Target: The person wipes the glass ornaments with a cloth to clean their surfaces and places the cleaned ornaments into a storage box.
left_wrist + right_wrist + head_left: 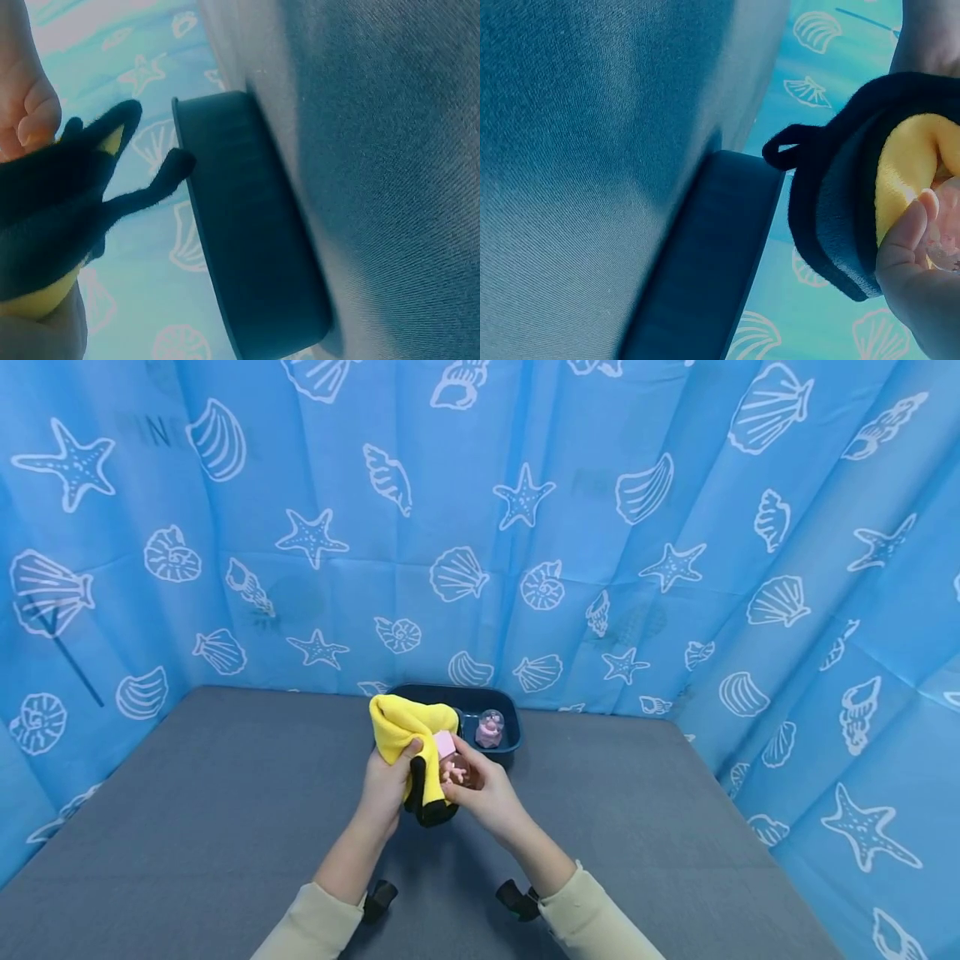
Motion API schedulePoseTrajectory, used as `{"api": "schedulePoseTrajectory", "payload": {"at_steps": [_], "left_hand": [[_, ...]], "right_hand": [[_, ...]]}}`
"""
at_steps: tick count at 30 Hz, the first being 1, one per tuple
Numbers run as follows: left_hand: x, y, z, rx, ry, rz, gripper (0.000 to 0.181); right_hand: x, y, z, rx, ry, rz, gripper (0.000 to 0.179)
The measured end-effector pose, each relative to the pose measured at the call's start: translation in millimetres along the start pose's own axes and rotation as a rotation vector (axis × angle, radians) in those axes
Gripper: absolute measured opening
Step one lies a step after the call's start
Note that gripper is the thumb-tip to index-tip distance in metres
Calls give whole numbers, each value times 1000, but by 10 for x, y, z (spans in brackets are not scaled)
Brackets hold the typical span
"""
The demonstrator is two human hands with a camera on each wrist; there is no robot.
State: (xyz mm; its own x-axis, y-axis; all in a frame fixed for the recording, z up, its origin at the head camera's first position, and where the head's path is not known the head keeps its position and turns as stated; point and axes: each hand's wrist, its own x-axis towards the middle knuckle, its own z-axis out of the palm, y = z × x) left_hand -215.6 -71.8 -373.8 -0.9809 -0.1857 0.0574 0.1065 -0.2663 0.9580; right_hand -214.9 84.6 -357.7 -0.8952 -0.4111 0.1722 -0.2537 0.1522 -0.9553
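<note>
My left hand [384,783] grips a thick folded cloth [408,727], yellow on one face and dark on the other, with black edging. A black hanging loop [791,146] sticks out from its edge in the right wrist view. Between the fingers and thumb of my right hand [491,797] is a small snow globe [455,769] with a pink base and a pink figure inside. The globe lies against the yellow side of the cloth, which partly hides it. Another pink snow globe [490,729] stands in the dark blue tray [513,735] behind my hands.
The tray stands on a grey cloth-covered table [247,810], near its back edge. A blue curtain [480,527] with white shells and starfish hangs behind and at both sides. Black wrist devices [517,900] show near both sleeves.
</note>
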Motion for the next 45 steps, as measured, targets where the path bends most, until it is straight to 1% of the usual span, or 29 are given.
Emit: {"api": "schedulePoseTrajectory", "payload": {"at_steps": [4,8,11,16,18,20,22,25,27,29,32,35,40,44,45], "left_hand": [[23,15,-30,-11,-16,-5,52],[32,48,-48,-19,-53,17,52],[19,59,-48,10,-91,29,54],[-8,47,-27,74,-188,33,61],[-7,34,-17,74,-199,29,63],[-11,21,-6,61,-170,15,62],[-11,3,3,27,-120,4,61],[-17,-19,8,-41,-47,-1,60],[-17,-31,9,-73,-20,9,60],[-15,-36,6,-96,-5,16,60],[-11,-38,6,-97,10,21,59],[-13,-36,8,-88,20,12,59],[-11,-31,6,-73,44,6,58],[10,-19,-5,-66,87,0,56],[15,-10,-13,-74,90,-2,56]], "right_hand": [[-21,-3,-4,-7,38,1,64],[-27,-16,-10,-63,103,-22,64],[-15,-30,-4,-113,133,-43,63],[-2,-27,22,-180,134,-76,63],[2,-18,31,-222,124,-104,63],[8,-11,35,-257,107,-129,63],[11,-3,35,-271,80,-138,63],[18,11,31,-208,12,-112,63],[20,17,31,-130,-29,-79,61],[23,15,37,-55,-39,-37,56],[19,-1,56,19,0,-2,48],[8,-21,74,52,53,-6,41],[-7,-5,70,39,87,-35,39],[-16,26,47,-11,117,-52,41],[-19,26,41,-31,128,-57,41]]}}
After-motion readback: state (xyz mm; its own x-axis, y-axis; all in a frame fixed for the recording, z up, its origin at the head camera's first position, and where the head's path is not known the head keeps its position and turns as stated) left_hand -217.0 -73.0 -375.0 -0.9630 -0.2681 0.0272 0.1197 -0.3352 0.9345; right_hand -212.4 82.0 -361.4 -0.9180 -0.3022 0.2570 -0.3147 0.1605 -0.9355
